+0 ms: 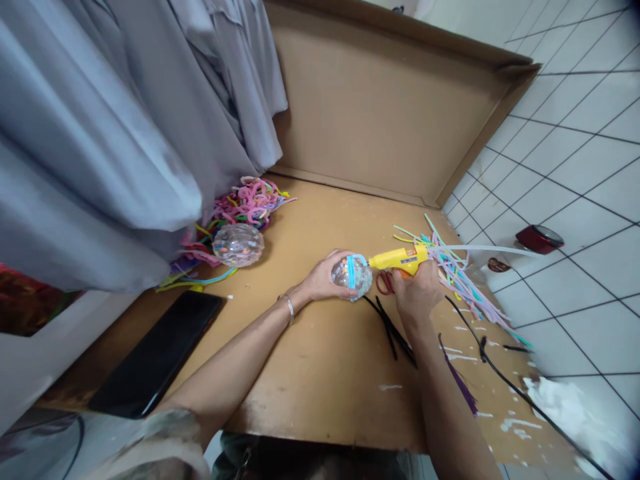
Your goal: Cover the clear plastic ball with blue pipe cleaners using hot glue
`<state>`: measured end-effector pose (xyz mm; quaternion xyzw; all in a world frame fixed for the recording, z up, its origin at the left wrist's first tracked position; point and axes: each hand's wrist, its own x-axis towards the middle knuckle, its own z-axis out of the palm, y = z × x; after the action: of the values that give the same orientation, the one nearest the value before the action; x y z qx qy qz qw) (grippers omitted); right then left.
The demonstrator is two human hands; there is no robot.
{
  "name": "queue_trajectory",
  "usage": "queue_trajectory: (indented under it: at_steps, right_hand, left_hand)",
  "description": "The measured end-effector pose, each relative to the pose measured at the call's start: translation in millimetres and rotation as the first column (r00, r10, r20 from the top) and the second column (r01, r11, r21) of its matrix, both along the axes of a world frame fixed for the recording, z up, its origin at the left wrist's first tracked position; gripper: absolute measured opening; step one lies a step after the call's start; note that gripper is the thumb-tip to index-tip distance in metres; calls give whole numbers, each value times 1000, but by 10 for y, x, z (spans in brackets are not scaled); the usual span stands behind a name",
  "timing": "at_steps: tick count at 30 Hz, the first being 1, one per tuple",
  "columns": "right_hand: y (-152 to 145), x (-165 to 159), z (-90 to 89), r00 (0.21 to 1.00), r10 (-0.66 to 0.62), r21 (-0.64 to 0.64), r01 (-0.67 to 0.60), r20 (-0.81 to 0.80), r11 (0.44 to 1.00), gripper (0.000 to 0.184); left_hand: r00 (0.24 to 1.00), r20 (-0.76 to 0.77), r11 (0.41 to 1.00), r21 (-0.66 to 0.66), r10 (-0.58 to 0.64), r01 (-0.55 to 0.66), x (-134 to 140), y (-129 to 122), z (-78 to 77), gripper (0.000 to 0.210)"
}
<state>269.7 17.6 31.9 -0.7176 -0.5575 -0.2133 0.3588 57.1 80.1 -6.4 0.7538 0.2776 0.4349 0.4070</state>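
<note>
My left hand [327, 275] is wrapped around a clear faceted ball [343, 272], which has a light blue pipe cleaner [357, 272] bent over its side. In my right hand [421, 292] is a yellow hot glue gun [393, 259], with a long glue stick [480, 249] sticking out of its back. The gun's nozzle points left, right beside the blue pipe cleaner; whether it touches cannot be made out. Red-handled scissors [384, 283] lie just under the gun. Black pipe cleaners [389, 328] rest on the table between my forearms.
A second clear ball [239, 245] sits by a heap of coloured pipe cleaners [250, 202] at left. More pastel ones [467, 280] lie at right. A black phone [159, 353] is near the front left. A black cord [520, 393] crosses the right side; cardboard [390, 100] stands behind.
</note>
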Motion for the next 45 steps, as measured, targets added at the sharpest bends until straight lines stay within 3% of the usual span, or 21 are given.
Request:
queue_trajectory:
  at_steps: [12, 45]
  right_hand:
    - [-25, -39, 14, 993, -24, 98, 13, 118, 995, 22]
    - [-45, -32, -12, 993, -3, 61, -4, 117, 998, 20]
  left_hand:
    - [999, -39, 997, 76, -3, 6, 4, -10, -10, 84]
    - [998, -69, 992, 122, -3, 11, -4, -33, 36, 84]
